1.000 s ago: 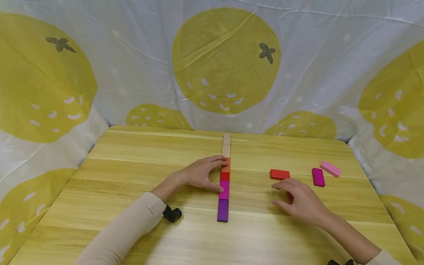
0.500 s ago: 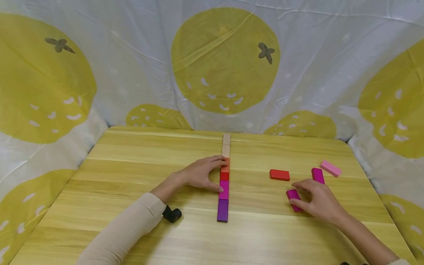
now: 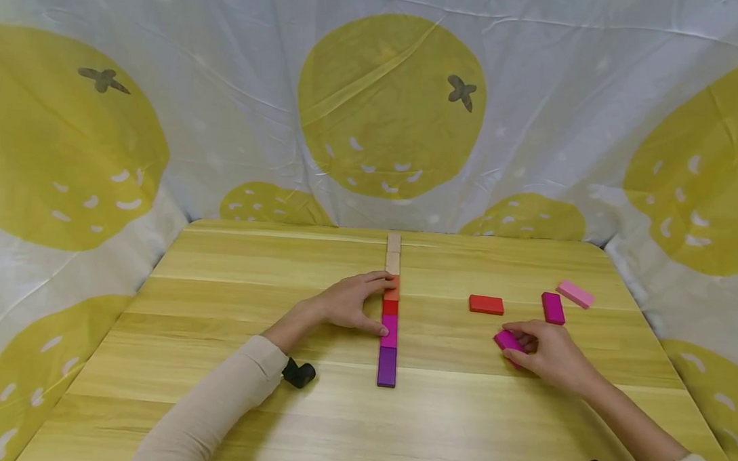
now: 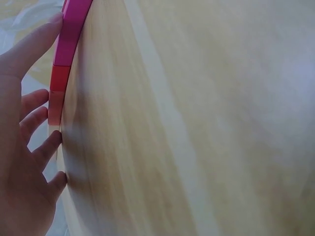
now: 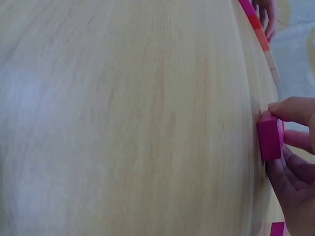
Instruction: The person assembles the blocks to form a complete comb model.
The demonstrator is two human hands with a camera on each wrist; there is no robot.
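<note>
A straight row of flat blocks runs down the middle of the table: two plain wood blocks (image 3: 393, 253), an orange one (image 3: 392, 290), a red one (image 3: 390, 307), a magenta one (image 3: 390, 323) and a purple one (image 3: 386, 367) nearest me. My left hand (image 3: 349, 301) rests along the row's left side, thumb touching the magenta block and fingertips at the orange. To the right, my right hand (image 3: 550, 352) pinches another magenta block (image 3: 505, 340) between thumb and fingers. The right wrist view shows that block (image 5: 269, 140) tilted close over the wood, partly covered by the fingers.
Beyond the right hand lie a red block (image 3: 486, 304), a further magenta block (image 3: 553, 308) and a pink block (image 3: 575, 294). The wooden table (image 3: 221, 266) meets a white curtain (image 3: 246, 84) with yellow fruit prints at the back and sides.
My right hand moved right, uncovering the near magenta block, then took hold of it; the block has turned and shifted slightly left. The left hand stays put.
</note>
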